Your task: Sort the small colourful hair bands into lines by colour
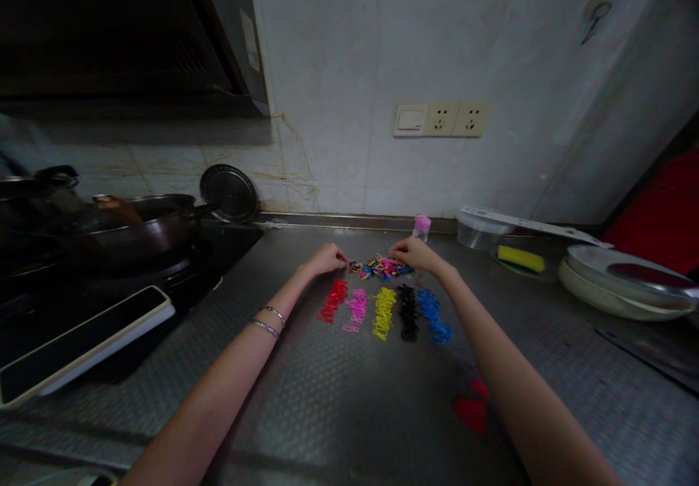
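A mixed heap of small coloured clips (381, 267) lies on the steel counter (328, 398). In front of it run sorted rows: red (333, 301), pink (356, 309), yellow (383, 312), black (407, 312) and blue (434, 315). My left hand (326, 259) rests at the heap's left edge with fingers pinched together; what it pinches is too small to name. My right hand (416, 253) is curled at the heap's right edge, fingertips down on the clips. Two bangles circle my left wrist.
A dark wok (142, 227) sits on the stove at left, with a round lid (228, 193) against the wall. A small pink-capped bottle (421, 226) stands behind the heap. Bowls (617, 282), a yellow sponge (520, 258) and a clear container fill the right side. A red object (470, 407) lies near my right forearm.
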The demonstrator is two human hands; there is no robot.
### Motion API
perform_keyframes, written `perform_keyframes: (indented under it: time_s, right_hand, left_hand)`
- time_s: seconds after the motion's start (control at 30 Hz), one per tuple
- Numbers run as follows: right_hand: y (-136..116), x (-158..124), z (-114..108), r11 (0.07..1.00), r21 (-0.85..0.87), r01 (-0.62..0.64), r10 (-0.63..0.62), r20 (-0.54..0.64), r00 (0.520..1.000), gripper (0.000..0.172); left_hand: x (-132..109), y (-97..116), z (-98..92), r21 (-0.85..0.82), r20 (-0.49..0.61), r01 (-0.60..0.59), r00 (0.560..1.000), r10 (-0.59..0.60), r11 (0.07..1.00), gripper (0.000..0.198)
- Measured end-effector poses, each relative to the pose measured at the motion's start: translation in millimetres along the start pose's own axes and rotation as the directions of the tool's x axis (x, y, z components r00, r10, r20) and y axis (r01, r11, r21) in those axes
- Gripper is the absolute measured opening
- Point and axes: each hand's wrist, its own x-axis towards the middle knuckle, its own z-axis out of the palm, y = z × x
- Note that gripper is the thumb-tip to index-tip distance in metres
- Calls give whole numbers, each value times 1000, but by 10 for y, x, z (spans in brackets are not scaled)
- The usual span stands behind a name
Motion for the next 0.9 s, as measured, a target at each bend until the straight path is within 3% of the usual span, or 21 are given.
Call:
perform_keyframes:
  time_s: [0.27, 0.63, 0.9]
  right_hand:
    - [20, -8, 60, 999, -38, -13, 13, 20, 1000, 28]
    - [19, 11, 81, 999, -49, 4, -2, 37, 999, 28]
    - [-7, -6, 70, 1000, -25, 1, 0, 39, 999, 27]
  left_hand:
    - [-6, 69, 19, 13, 14, 6, 1000, -6, 1000, 24]
    - [-8, 123, 7, -101, 78, 40, 996, -32, 994, 20]
    - [-5, 165, -112, -72, -45, 70, 996, -73, 995, 19]
